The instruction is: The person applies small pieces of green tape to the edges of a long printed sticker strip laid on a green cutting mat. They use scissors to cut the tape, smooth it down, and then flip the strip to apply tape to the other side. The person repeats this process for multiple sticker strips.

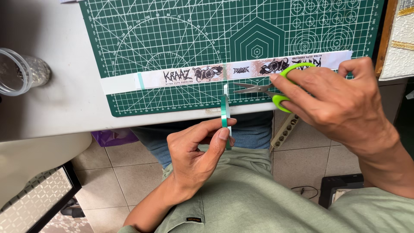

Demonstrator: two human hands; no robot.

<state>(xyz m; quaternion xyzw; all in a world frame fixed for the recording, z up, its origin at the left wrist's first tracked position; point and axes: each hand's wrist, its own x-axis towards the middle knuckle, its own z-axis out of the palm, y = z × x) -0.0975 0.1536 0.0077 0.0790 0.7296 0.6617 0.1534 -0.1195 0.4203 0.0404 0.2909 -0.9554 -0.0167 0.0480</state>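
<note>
Head view: left hand (194, 151) pinches a thin green tape roll (224, 116) edge-on between thumb and forefinger at the cutting mat's (129, 43) near edge. Right hand (340, 103) grips green-handled scissors (276, 86), blades slightly parted, tips just beside the tape's raised end, below the printed paper strip (194, 74).

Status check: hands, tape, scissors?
Left hand pinches green tape roll on edge. Right hand holds green-handled scissors, blades open beside tape end. Printed strip on cutting mat.
</note>
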